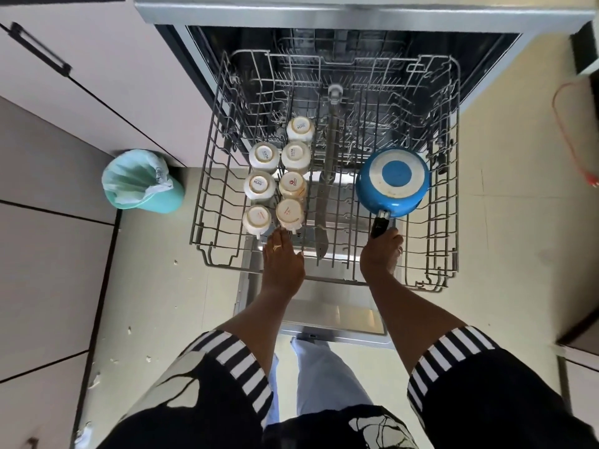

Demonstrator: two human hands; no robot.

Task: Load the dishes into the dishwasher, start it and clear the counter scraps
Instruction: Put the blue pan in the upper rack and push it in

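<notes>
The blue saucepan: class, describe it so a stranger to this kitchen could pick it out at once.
Find the wire rack pulled out of the open dishwasher. On its right side the blue saucepan sits upside down, its black handle held by the right hand. Unlike the pale cups on the left, it is blue and wide.

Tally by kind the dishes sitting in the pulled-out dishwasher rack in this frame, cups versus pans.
7 upturned cups
1 blue saucepan, its handle held by the right hand
Total: 8
</notes>
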